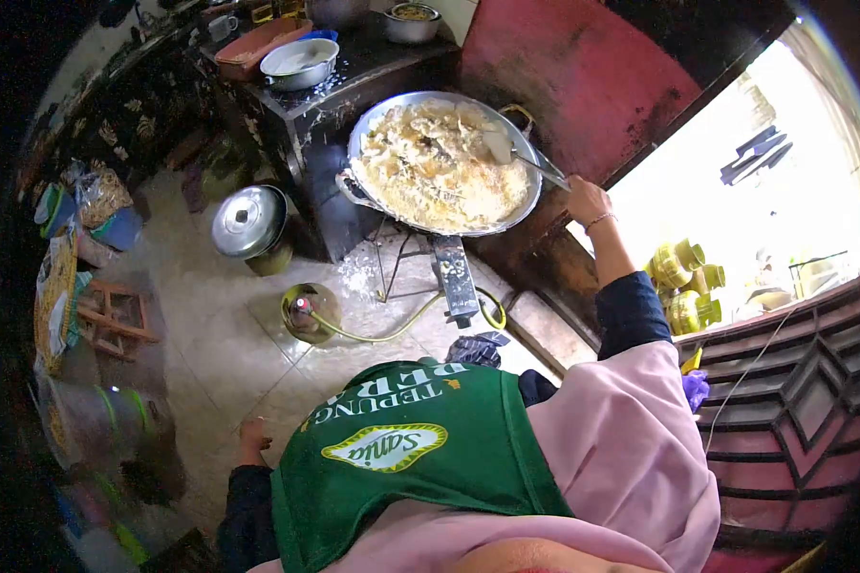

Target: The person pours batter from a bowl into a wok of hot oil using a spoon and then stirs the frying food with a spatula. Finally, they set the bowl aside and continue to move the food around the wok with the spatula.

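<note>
My right hand (591, 202) is closed around the handle of a metal spatula (540, 170). The spatula's blade rests in a large, wide wok (354, 153) filled with pale, shredded-looking food (440, 162) in bubbling oil. What the food is I cannot make out. Low at my left side, away from the wok, hangs my left hand (255, 437), its fingers loosely apart and nothing visible in them. Under the wok, a burner (455, 282) stands on the floor.
A yellow-green hose (382, 337) runs from the burner to a gas cylinder (308, 313). Left of the wok stands a lidded pot (248, 222). A black counter (354, 86) holds a white basin (299, 63) and a small pot (412, 23). A wooden stool (115, 320) is far left.
</note>
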The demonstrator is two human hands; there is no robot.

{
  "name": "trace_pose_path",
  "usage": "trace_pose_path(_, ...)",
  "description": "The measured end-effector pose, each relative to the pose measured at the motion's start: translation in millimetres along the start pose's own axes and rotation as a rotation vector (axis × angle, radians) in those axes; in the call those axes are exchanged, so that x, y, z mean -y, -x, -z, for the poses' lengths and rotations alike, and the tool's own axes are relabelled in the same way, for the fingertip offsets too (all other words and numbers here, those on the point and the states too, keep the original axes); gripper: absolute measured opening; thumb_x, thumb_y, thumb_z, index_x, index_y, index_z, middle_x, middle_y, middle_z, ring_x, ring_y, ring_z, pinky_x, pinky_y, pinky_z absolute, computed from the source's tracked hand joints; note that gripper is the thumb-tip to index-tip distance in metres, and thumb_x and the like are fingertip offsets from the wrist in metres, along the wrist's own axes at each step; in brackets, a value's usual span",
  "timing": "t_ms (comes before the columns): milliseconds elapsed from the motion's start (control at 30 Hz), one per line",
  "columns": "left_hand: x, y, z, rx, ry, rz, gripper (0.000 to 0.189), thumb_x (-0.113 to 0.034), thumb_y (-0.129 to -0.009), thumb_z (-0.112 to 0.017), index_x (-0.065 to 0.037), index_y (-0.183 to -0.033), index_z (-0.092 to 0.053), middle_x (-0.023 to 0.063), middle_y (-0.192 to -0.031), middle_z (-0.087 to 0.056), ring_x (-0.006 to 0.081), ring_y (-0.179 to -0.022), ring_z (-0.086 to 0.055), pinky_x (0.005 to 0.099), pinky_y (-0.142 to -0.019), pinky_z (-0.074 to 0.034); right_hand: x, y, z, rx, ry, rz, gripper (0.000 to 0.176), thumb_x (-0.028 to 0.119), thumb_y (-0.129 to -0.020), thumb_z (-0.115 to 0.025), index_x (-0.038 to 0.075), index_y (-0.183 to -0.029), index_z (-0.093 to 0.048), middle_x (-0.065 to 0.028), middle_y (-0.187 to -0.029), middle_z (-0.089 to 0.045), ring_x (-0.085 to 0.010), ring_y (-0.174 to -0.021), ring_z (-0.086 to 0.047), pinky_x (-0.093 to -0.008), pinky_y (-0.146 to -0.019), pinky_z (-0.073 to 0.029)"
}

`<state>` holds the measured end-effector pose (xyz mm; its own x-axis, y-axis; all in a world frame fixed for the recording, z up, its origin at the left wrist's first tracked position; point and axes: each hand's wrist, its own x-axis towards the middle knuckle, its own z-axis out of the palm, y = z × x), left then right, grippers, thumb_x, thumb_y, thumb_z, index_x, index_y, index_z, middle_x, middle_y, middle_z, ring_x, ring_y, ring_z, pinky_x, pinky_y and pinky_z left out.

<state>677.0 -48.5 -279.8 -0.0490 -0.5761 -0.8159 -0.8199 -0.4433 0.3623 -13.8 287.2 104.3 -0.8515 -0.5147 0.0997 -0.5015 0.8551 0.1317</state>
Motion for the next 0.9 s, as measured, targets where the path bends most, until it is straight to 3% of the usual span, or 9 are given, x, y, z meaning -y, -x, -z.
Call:
trace_pose_path(67, 12, -2, 7, -0.020, 0.088, 0.039, 0.059, -0.030, -0.085, -0.047, -0.013, -0.134, -0.020, 0.0166, -0.097, -0.053, 0.0302, -0.062, -0.058, 0.0384, -0.045, -0.045, -6, -15, 27, 0.006, 0.062, 0.069, 0.027, 0.014, -0.077, -0.043, 0.009, -0.098, -0.059, -0.0181, -0.096, -0.060, -0.0349, -0.090, -0.058, -0.0437, -0.076, -0.046)
trace_pose_path(133, 25, -3, 11, -0.033, 0.159, 0.072, 0.058, -0.032, -0.085, -0.047, -0.013, -0.134, -0.020, 0.0166, -0.097, -0.052, 0.0313, -0.063, -0.058, 0.0390, -0.046, -0.045, 0, -34, 52, 0.056, 0.280, -0.027, 0.027, 0.016, -0.077, -0.044, 0.008, -0.096, -0.062, -0.0167, -0.100, -0.060, -0.0331, -0.093, -0.058, -0.0429, -0.076, -0.047)
trace_pose_path(200, 40, -5, 12, -0.047, 0.229, 0.108, 0.058, -0.033, -0.086, -0.046, -0.013, -0.133, -0.021, 0.0167, -0.098, -0.052, 0.0323, -0.065, -0.059, 0.0397, -0.047, -0.045, 9, -55, 68, 0.129, 0.414, 0.015, 0.028, 0.016, -0.078, -0.044, 0.006, -0.097, -0.062, -0.0152, -0.103, -0.060, -0.0320, -0.093, -0.059, -0.0424, -0.075, -0.048)
trace_pose_path(300, 69, -17, 9, -0.070, 0.370, 0.161, 0.059, -0.033, -0.085, -0.048, -0.015, -0.134, -0.019, 0.0167, -0.099, -0.050, 0.0334, -0.064, -0.058, 0.0400, -0.047, -0.045, 15, -83, 63, -0.022, 0.515, 0.098, 0.030, 0.016, -0.079, -0.043, 0.007, -0.100, -0.062, -0.0142, -0.103, -0.061, -0.0310, -0.091, -0.060, -0.0419, -0.076, -0.048)
trace_pose_path(400, 87, -20, 9, -0.046, 0.424, 0.172, 0.058, -0.031, -0.085, -0.049, -0.016, -0.134, -0.020, 0.0159, -0.096, -0.048, 0.0328, -0.061, -0.056, 0.0397, -0.046, -0.044, 31, -103, 84, 0.280, 0.612, 0.187, 0.031, 0.017, -0.081, -0.042, 0.007, -0.102, -0.061, -0.0136, -0.101, -0.062, -0.0290, -0.088, -0.062, -0.0408, -0.074, -0.048)
trace_pose_path(467, 93, -20, 8, -0.042, 0.418, 0.172, 0.059, -0.030, -0.085, -0.049, -0.016, -0.134, -0.019, 0.0154, -0.094, -0.048, 0.0325, -0.060, -0.056, 0.0395, -0.045, -0.043, 45, -100, 102, 0.482, 0.624, 0.078, 0.029, 0.012, -0.080, -0.045, 0.009, -0.104, -0.061, -0.0103, -0.093, -0.064, -0.0230, -0.078, -0.062, -0.0385, -0.067, -0.049)
trace_pose_path(500, 96, -19, 8, -0.041, 0.412, 0.170, 0.059, -0.030, -0.085, -0.049, -0.016, -0.134, -0.019, 0.0152, -0.093, -0.047, 0.0324, -0.059, -0.056, 0.0395, -0.045, -0.043, 29, -129, 90, 0.626, 0.605, 0.038, 0.029, 0.011, -0.079, -0.046, 0.010, -0.104, -0.061, -0.0096, -0.088, -0.064, -0.0216, -0.073, -0.062, -0.0377, -0.063, -0.049)
trace_pose_path(633, 106, -22, 8, -0.044, 0.404, 0.159, 0.060, -0.028, -0.085, -0.049, -0.017, -0.135, -0.018, 0.0142, -0.089, -0.046, 0.0317, -0.057, -0.055, 0.0391, -0.043, -0.042, 48, -117, 125, 0.964, 0.341, 0.008, 0.031, 0.008, -0.077, -0.051, 0.014, -0.105, -0.060, -0.0071, -0.069, -0.061, -0.0161, -0.054, -0.054, -0.0343, -0.050, -0.045)
trace_pose_path(900, 111, -28, 16, -0.044, 0.379, 0.131, 0.061, -0.026, -0.085, -0.050, -0.018, -0.135, -0.017, 0.0128, -0.083, -0.044, 0.0309, -0.054, -0.054, 0.0390, -0.041, -0.042, 75, -94, 151, 1.085, 0.156, 0.004, 0.028, 0.014, -0.079, -0.053, 0.015, -0.106, -0.060, -0.0039, -0.053, -0.052, -0.0124, -0.039, -0.044, -0.0277, -0.035, -0.032)
